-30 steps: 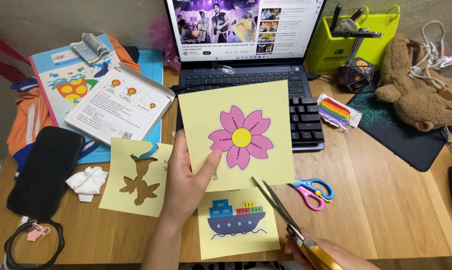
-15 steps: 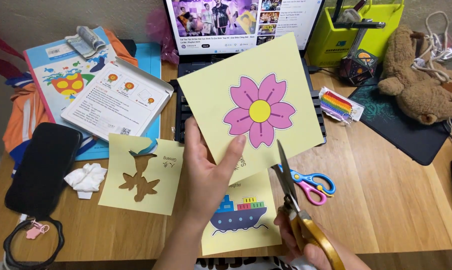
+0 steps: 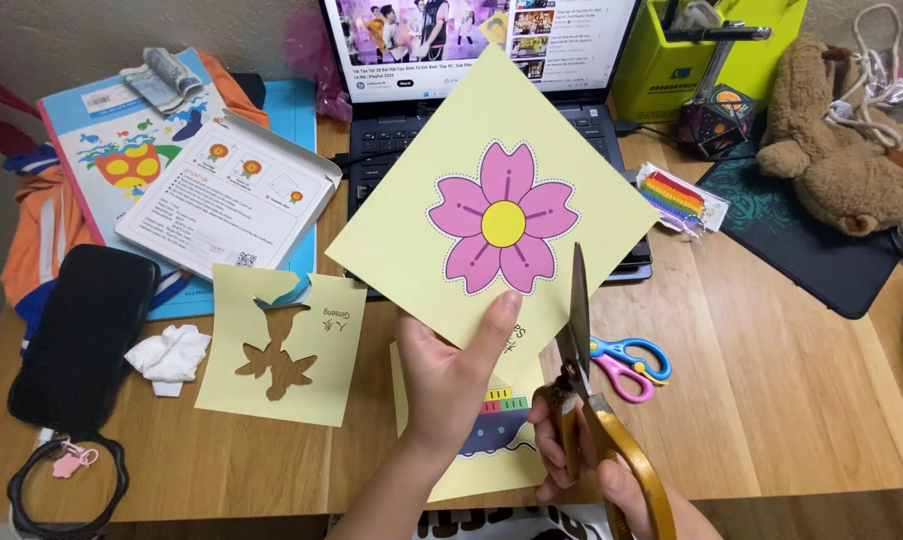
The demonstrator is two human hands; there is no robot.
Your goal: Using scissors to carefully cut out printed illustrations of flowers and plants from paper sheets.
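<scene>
Holding a square pale-yellow paper card printed with a pink flower [image 3: 497,205] pinched at its lower corner, the left hand [image 3: 450,375] lifts it above the counter; the right hand [image 3: 612,475], closed around gold-handled scissors [image 3: 584,370], sets the blades at the card's right edge. Flower outline uncut.

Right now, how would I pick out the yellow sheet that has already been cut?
Start at the laptop and come toward the desk's near edge, left of the left hand. The cut sheet lies flat there; unlike the other yellow sheets, it has a plant-shaped hole instead of a picture.
</scene>
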